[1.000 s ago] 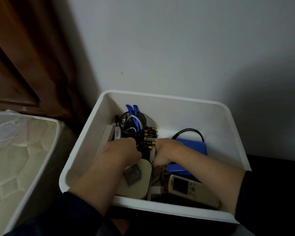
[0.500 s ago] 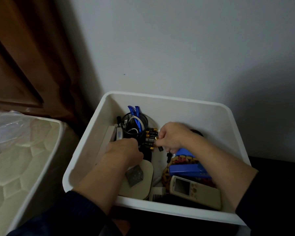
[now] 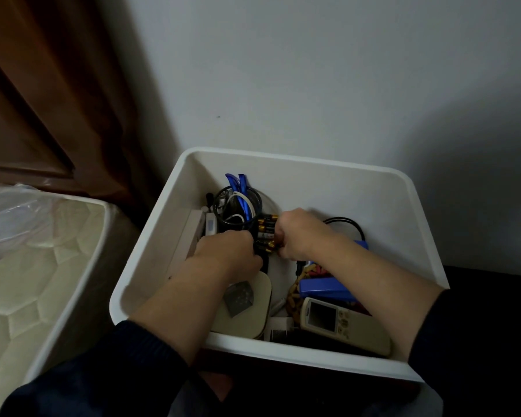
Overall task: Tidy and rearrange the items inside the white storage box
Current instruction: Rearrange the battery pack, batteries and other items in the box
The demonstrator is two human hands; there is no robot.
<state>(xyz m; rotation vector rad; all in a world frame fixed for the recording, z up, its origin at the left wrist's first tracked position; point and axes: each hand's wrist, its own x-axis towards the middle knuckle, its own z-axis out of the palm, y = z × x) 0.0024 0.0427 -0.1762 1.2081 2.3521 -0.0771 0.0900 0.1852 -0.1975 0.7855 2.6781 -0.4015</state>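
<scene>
The white storage box (image 3: 328, 173) stands against the wall, and both my hands are inside it. A row of black-and-gold batteries (image 3: 266, 230) lies between them. My left hand (image 3: 226, 251) curls round the batteries' left side, and my right hand (image 3: 298, 233) pinches their right ends. Behind them stands a black mesh cup (image 3: 238, 210) with blue and white items in it. Nearer to me lie a beige rounded device (image 3: 250, 314), a blue case (image 3: 328, 291) and a white remote control (image 3: 343, 322).
A black cable (image 3: 348, 222) loops at the box's back right. Brown beads (image 3: 294, 299) lie beside the blue case. A plastic-covered mattress (image 3: 27, 266) sits to the left, with dark wooden furniture (image 3: 42, 100) behind it. The wall is close behind the box.
My right hand rose from the blue case to the right ends of the batteries. The blue case shifted toward me, uncovering the brown beads. My left hand stayed by the batteries.
</scene>
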